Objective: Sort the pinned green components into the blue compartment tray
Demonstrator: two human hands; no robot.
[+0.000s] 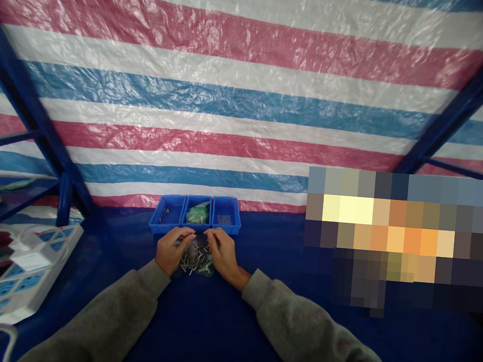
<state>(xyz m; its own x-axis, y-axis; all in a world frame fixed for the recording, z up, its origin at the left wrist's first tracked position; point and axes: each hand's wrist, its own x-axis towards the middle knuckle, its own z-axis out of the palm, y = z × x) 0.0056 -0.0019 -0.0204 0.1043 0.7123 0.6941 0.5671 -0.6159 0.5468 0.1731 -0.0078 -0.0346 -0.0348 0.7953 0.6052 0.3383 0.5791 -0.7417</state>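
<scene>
On the blue table a small pile of metal pins or screws [193, 262] lies between my hands, with some pale green bits [206, 267] at its right side. My left hand [169, 250] is at the left of the pile, thumb and fingers closed in a pinch. Opposite it, my right hand [224, 253] also pinches over the pile's right edge. What either set of fingertips holds is too small to make out. Just beyond stand three joined blue bins: the left bin [166, 213] has a few metal pieces, the middle bin [197, 225] green pieces, the right bin [228, 206] some small grey parts.
A white power strip [27, 298] with plugs and cables lies at the left. Blue metal frame bars [46, 115] rise on both sides. Striped plastic sheeting [239, 103] hangs behind the blue tabletop [212, 335]. A blurred-out area covers the right.
</scene>
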